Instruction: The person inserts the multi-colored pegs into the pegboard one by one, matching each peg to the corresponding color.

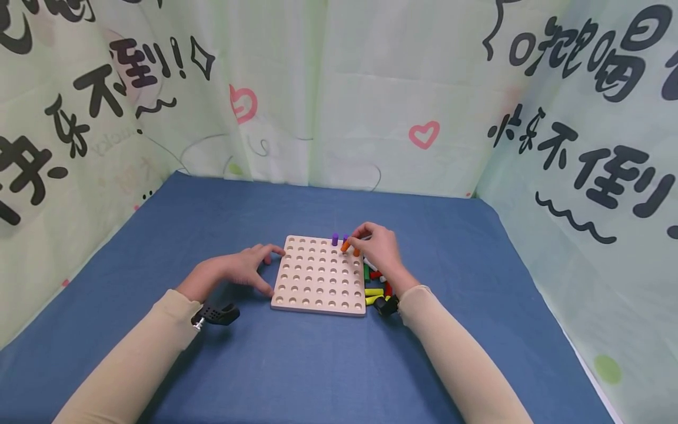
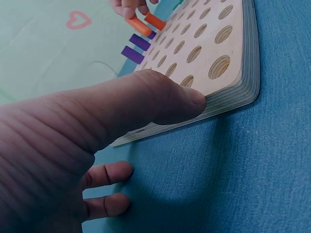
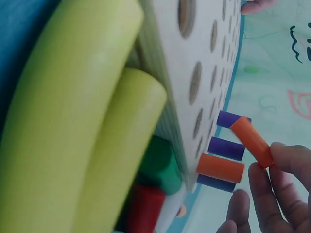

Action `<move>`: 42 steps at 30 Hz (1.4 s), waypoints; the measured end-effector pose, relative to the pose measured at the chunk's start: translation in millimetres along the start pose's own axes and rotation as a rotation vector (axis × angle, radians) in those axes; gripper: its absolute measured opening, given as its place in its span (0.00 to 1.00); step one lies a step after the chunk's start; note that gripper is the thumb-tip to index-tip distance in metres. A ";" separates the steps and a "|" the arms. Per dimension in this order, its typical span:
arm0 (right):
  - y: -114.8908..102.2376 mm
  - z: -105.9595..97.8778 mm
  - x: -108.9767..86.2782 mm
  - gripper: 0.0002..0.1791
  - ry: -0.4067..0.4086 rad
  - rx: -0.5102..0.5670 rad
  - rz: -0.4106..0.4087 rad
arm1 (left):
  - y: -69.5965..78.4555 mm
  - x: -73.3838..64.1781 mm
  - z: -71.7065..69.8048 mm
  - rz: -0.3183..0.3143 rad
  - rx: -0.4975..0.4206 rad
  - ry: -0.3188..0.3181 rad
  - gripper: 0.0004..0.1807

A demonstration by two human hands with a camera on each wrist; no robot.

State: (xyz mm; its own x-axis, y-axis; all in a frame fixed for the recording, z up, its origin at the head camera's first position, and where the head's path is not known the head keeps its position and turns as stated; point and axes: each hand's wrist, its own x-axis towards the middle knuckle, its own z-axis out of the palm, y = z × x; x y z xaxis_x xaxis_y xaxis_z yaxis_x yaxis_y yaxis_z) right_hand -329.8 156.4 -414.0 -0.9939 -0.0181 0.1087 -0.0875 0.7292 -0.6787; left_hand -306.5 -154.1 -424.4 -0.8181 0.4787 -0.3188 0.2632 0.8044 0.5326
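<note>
A light wooden pegboard with rows of round holes lies flat on the blue cloth. My left hand spans its left side, thumb at the near corner and index finger farther up the edge. Between thumb and fingertips, my right hand pinches an orange peg, tilted over the board's far right part. Beside it, another orange peg stands in a hole of the second row. Purple pegs stand along the far row, one partly hidden behind the standing orange peg.
Loose pegs lie against the board's right side: yellow pegs, a green peg, red pegs and white ones, partly under my right wrist. A printed curtain closes off the back and both sides of the table.
</note>
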 end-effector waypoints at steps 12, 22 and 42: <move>-1.9 1.9 2.3 0.05 -0.026 0.003 0.014 | 1.4 -0.6 -0.3 0.006 0.016 0.026 0.49; -1.1 -1.9 2.8 0.14 -0.048 -0.045 0.005 | 3.1 -2.3 -1.7 0.004 0.017 0.027 0.50; 22.8 -8.2 14.5 0.17 -0.186 -0.147 0.165 | -3.1 -1.3 3.5 -0.009 0.000 0.021 0.49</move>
State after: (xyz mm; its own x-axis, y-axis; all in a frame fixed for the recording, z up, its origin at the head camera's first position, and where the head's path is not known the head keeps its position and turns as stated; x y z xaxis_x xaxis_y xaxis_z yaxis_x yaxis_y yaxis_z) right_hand -345.7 178.4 -422.0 -0.9902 -0.0063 -0.1393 0.0738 0.8238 -0.5620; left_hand -304.5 -156.0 -428.4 -0.8310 0.4638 -0.3070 0.2558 0.8088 0.5296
